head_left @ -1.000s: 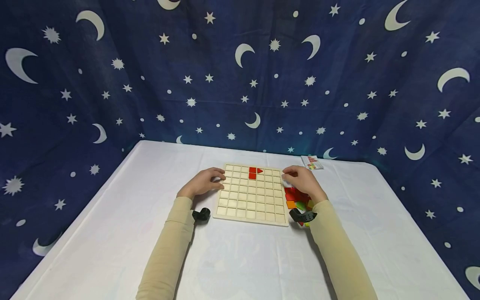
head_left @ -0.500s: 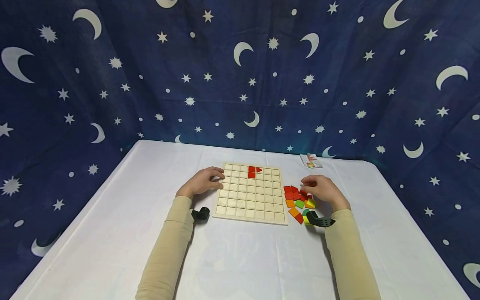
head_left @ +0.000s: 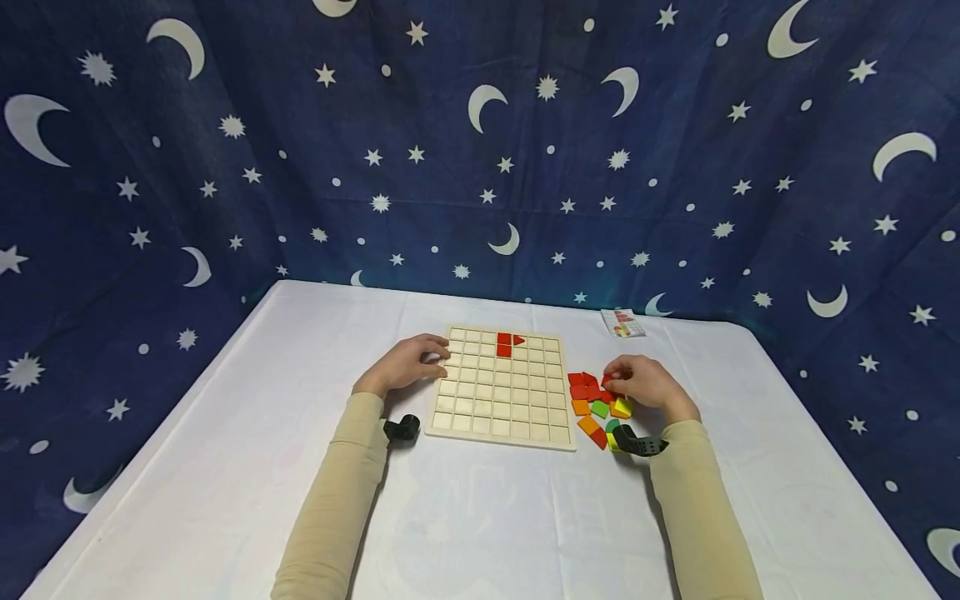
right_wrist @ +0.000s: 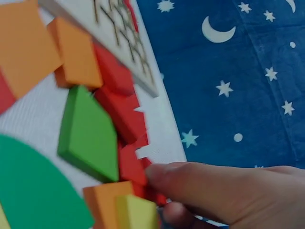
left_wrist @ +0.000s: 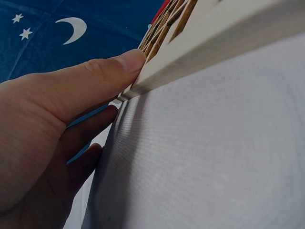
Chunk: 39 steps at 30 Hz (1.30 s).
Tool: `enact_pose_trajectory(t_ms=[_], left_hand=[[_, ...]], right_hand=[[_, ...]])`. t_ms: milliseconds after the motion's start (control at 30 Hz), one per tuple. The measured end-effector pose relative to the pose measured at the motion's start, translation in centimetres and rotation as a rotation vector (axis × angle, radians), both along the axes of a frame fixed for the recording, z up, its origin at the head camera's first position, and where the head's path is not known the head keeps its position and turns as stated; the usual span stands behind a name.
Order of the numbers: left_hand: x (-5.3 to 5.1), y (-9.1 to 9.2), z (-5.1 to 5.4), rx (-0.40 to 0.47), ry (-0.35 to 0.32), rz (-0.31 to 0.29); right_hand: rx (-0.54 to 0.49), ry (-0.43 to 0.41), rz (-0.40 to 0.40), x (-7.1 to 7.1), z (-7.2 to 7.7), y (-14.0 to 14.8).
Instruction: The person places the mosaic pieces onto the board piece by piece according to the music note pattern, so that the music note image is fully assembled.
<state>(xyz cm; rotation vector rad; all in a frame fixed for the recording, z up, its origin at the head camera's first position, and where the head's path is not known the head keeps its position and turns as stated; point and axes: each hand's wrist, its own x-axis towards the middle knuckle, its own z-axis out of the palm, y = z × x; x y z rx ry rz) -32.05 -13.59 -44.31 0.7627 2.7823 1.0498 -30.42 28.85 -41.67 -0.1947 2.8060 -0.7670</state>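
Observation:
A wooden grid board [head_left: 491, 392] lies on the white table. Two red squares [head_left: 504, 351] and a red triangle [head_left: 519, 340] sit in cells near its far side. My left hand [head_left: 401, 364] rests at the board's left edge; in the left wrist view the straight thumb [left_wrist: 126, 62] touches the rim [left_wrist: 190, 57]. Right of the board, my right hand [head_left: 651, 385] pinches a red piece [head_left: 606, 380] at the far side of a pile of coloured pieces. In the right wrist view the thumb [right_wrist: 176, 176] covers much of that piece, so its shape is hidden.
Close to the right hand lie a green piece [head_left: 599, 409], orange pieces [head_left: 581, 407], a yellow piece [head_left: 622, 407] and more red ones [head_left: 585, 390]. A printed card [head_left: 622, 323] is at the back right. A dark blue star-and-moon cloth [head_left: 420, 208] rises behind the table.
From the board's right edge, my right hand has moved right to the pile, then slightly down, where its fingers close on a red piece. The left hand stays at the board's left edge.

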Motion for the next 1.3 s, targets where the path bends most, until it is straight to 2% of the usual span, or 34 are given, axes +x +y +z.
enact_pose_trajectory(t_ms=[200,433,667,1033,1300], left_hand=[[-0.1,0.0,0.0,0.000,-0.007,0.005],[0.0,0.1,0.1,-0.002,-0.015,0.013],[0.1,0.1,0.2,-0.006,-0.020,0.013],[0.0,0.1,0.1,-0.008,-0.008,0.003],[0.0,0.1,0.1,0.000,-0.014,0.006]], right_hand=[[0.004,0.035,-0.028,-0.5,-0.4,0.4],[-0.010,0.039,-0.044,-0.8,-0.9,0.6],[-0.001,0.069,-0.014,-0.9,-1.1,0.8],[-0.006,0.046,-0.024,-1.1,-1.0,0.9],[0.026,0.034,0.003,-1.2,-0.6,0.7]])
